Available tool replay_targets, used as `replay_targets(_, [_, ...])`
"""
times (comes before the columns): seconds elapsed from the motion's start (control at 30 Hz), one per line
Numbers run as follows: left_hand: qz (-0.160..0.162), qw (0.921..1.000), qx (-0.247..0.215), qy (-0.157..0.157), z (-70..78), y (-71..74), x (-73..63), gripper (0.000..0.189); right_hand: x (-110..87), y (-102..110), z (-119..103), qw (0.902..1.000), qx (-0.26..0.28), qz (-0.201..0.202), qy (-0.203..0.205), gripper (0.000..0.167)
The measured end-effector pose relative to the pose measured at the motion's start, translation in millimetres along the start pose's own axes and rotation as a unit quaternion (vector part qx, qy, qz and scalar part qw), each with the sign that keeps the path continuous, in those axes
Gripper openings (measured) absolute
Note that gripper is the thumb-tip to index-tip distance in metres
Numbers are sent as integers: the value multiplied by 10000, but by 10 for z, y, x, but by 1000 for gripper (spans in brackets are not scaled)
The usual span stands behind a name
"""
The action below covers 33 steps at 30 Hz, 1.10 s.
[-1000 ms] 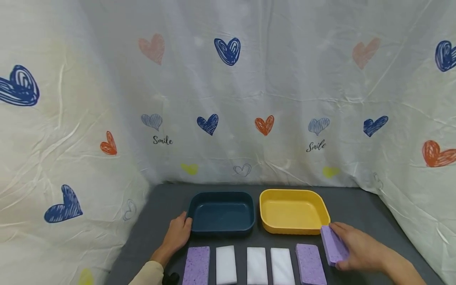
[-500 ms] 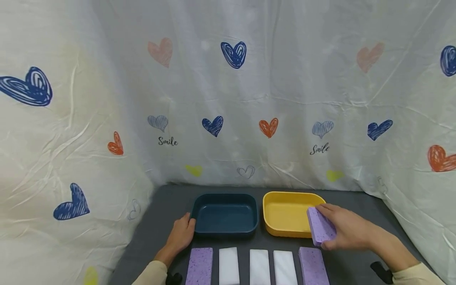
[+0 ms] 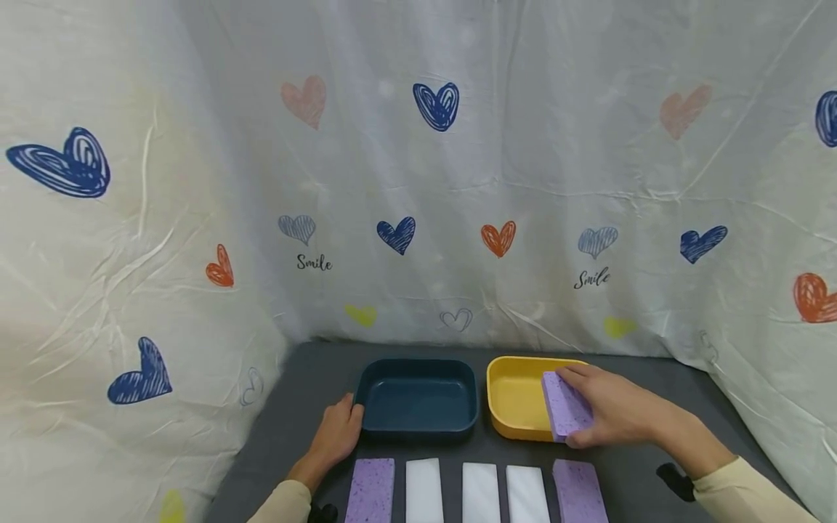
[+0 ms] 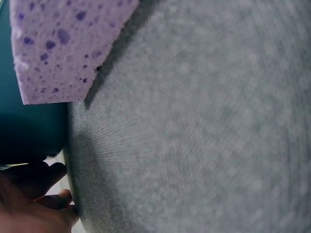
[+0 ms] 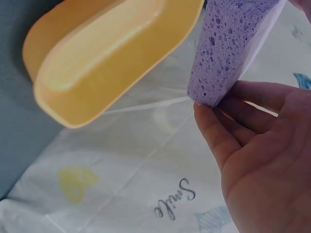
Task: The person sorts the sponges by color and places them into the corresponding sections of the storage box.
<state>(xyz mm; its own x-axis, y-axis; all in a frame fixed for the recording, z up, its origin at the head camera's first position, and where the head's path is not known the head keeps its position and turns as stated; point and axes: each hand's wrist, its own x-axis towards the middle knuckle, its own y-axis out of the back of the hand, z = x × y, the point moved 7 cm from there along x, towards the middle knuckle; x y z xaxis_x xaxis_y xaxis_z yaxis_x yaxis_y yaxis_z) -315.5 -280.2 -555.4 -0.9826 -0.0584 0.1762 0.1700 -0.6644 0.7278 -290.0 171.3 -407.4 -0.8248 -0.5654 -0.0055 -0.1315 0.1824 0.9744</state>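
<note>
My right hand [image 3: 611, 407] pinches a purple sponge [image 3: 564, 407] by its ends, thumb at the near end and fingertips at the far one. In the head view the sponge overlaps the right part of a yellow bin [image 3: 516, 396]; the right wrist view shows the same sponge [image 5: 228, 41] tilted, with the fingertips at its end. At the left wall of a dark blue bin [image 3: 418, 399] rests my left hand [image 3: 336, 430], its fingers outside the rim. The left wrist view has the left hand [image 4: 34, 206] beside that bin [image 4: 29, 128], fingers loosely extended.
A row lies in front of the bins: a purple sponge [image 3: 370, 490] at left, white blocks [image 3: 423, 490] in the middle, and another purple sponge [image 3: 579, 490] at right. Behind the grey table [image 3: 314, 370] hangs a white curtain [image 3: 366, 167] printed with hearts.
My right hand has carried the purple sponge up and left, from beside the yellow bin to over its right part. My left hand stays at the blue bin. The view has shifted slightly.
</note>
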Motion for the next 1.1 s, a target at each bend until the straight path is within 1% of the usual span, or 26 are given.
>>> replay_targets(0.13, [-2,10000,49,6,-13,9,-5,19,100,27,-66,9998,24,118,138,108])
replay_targets(0.17, [-13,10000,48,52,-20,10,-3,20,129,33,-85,9998,37,124,173,108])
replay_targets(0.23, [-57,9999,50,84,-27,10,2,22,192,34,-114,9998,75,77,178,109])
replay_targets(0.37, [-60,10000,62,34,-19,16,17,30,323,29,-182,9997,145,-73,188,109])
replay_targets(0.47, [-44,10000,16,-25,-7,7,25,28,411,14,-237,9995,168,-150,199,109])
replay_targets(0.57, [-2,10000,11,-59,-1,-4,23,21,504,-20,-300,9994,161,-219,226,109])
replay_targets(0.6, [-10,10000,7,-34,-4,-9,21,20,536,-33,-322,9993,156,-237,227,109])
replay_targets(0.87, [9,10000,-79,-5,12,11,12,17,826,-110,-579,9990,193,-204,352,106])
replay_targets(1.03, [22,10000,-80,-32,-18,-4,-2,17,1026,-206,-741,9987,317,-305,274,106])
replay_targets(1.1, [79,9999,-88,-84,-28,-3,-8,18,1114,-254,-807,9986,320,-351,250,106])
